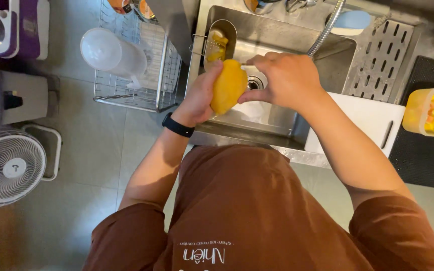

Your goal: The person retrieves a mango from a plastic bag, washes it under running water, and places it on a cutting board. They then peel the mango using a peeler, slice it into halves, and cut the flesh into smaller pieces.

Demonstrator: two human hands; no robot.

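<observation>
We see two hands and one yellow pepper between them, held over the sink (277, 118). The left hand (200, 98) wraps its fingers around the pepper (228, 86) from the left, gripping it firmly, and a black band (178, 125) sits on that wrist. The right hand (287, 80) closes on the pepper's right side, fingers curled; whether it pinches anything else we cannot tell. The pepper stands roughly upright, smooth and glossy, its colour an even deep yellow, partly hidden by both hands. Behind it, at the sink's left wall, hangs one metal strainer (220, 42) with yellow scraps inside, and one drain (253, 83) shows just beside the right thumb. One hose (327, 27) slants down from above. To the right lie one white board (367, 123) and one tub (430, 113) of diced yellow and red pieces. To the left stand one wire rack (141, 75) with one clear jug (114, 52), and one white fan (8, 168) on the floor.
</observation>
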